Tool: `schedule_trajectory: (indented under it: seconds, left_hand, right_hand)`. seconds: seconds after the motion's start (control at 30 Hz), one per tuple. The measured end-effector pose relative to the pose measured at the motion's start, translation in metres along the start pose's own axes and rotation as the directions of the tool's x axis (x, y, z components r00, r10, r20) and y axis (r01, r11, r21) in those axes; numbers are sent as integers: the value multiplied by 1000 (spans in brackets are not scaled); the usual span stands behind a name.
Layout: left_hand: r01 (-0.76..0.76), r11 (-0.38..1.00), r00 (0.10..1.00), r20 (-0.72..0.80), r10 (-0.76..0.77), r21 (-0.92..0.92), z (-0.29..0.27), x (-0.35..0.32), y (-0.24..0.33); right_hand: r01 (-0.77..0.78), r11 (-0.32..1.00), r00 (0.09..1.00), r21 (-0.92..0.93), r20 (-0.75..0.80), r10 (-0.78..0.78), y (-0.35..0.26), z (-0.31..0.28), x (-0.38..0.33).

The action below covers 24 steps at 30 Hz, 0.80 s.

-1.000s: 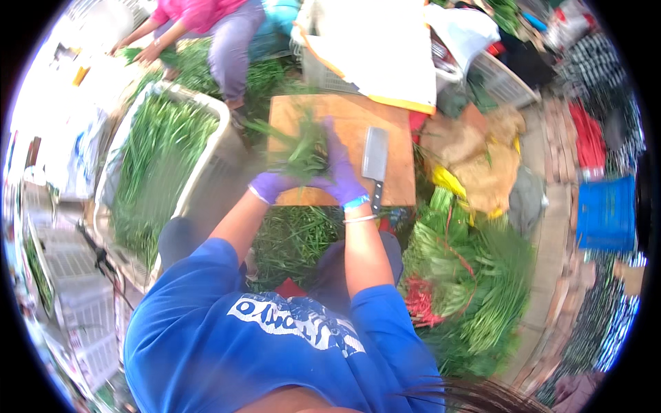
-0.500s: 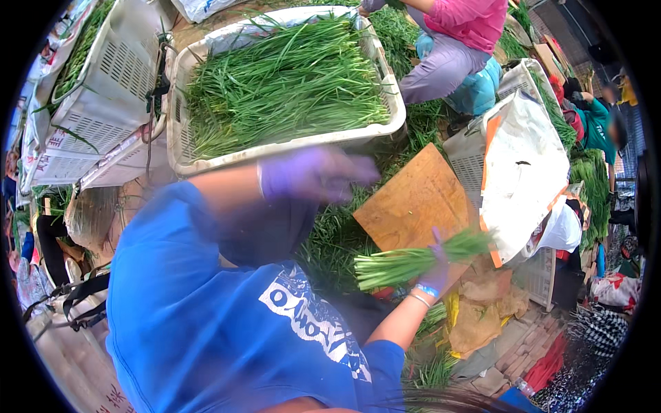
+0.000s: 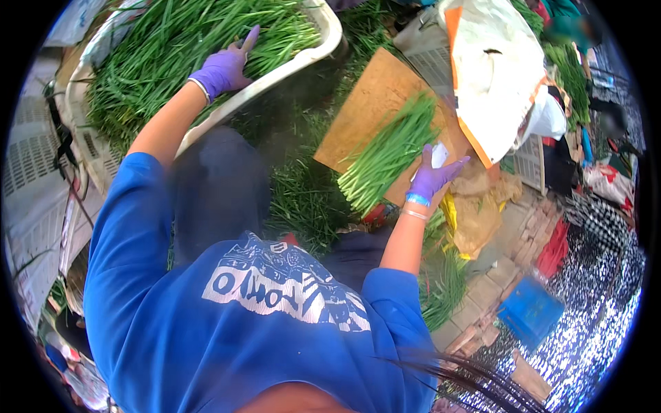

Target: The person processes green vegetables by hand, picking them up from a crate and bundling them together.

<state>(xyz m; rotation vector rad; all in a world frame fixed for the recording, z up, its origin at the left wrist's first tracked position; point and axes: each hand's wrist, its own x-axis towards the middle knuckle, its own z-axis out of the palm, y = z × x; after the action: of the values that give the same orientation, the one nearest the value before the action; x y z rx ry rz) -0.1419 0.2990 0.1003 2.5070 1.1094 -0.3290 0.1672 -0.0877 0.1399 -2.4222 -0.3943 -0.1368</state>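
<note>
A white plastic crate [image 3: 227,109] at the upper left is heaped with long, thin green leaves that look like garlic chives [image 3: 172,48]. My left hand [image 3: 222,71], in a purple glove, reaches over the crate's near rim onto them, its fingers apart. On a tilted wooden board [image 3: 365,103] at centre right lies a loose bunch of chives [image 3: 389,151], pale cut ends toward me. Beside this bunch is my right hand [image 3: 432,177], also gloved in purple, with fingers spread. A small white thing [image 3: 439,155] shows between its thumb and fingers; I cannot tell what it is.
Loose greens [image 3: 306,186] cover the ground between my legs and the board. Right of the board, a white sack with orange edges [image 3: 492,76] lies over another crate [image 3: 430,58]. A blue plastic bin [image 3: 530,313] stands at the lower right, beside brick paving [image 3: 482,292].
The bunch has left my right hand and now lies on the board. My left hand has swung to the left, onto the crate's greens. The view has shifted too.
</note>
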Motion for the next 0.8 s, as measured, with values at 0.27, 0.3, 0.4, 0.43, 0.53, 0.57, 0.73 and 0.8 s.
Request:
schedule_trajectory:
  seconds: [0.27,0.3,0.4,0.43,0.53,0.57,0.73,0.8]
  left_hand:
    - [299,943,954,-37,-297,148,42,52,30]
    - [295,945,955,-56,-290,140,45,55,30]
    - [194,979,980,-57,-191,64,36,48,24]
    - [149,988,986,-82,-146,40,30,40,23]
    - [90,993,991,-89,-96,-73,7,9,25]
    - [80,991,985,-142,-95,-109,-1,-6,23]
    - [-307,828,802,-596,-40,-469,-18,-88,-9]
    - [-577,708,606,-795,36,-408,-19,-109,-23]
  right_hand:
    - [-325,788,935,523,306,183,0,-37,-94]
    - [-334,776,931,535,317,182,0,-40,-103]
    - [-375,646,914,665,382,137,-7,-58,-124]
    - [-322,690,932,648,344,111,-11,-65,-131]
    - [-299,648,945,700,310,101,-25,-87,-150]
    - [-322,619,940,717,321,117,-31,-93,-154]
    - [-275,668,933,691,361,10,-79,-96,-169]
    - [-302,690,904,658,427,-12,-111,-86,-171]
